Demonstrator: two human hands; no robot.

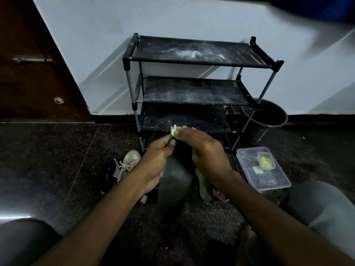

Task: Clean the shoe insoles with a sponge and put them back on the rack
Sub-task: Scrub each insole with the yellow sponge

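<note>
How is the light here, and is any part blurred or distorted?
Head view: dim overall, the insole hardly stands out; white glare on the floor at lower left; blurred smear top right; the rack leans from wide-angle distortion.

The sponge [175, 130] shows only as a pale scrap past the fingertips of the right hand [201, 148], and the far tip of the dark insole [173, 181] is buried between that hand and the gripping left hand [157, 160]. The left forearm half hides the shoes [123, 166] on the floor, and the right wrist covers part of a green piece [204, 187] and a pink thing [219, 194], neither nameable. The bucket [269, 116] sits partly behind a rack [192, 60] leg, and the clear container [269, 181] holds things too small to tell.
</note>
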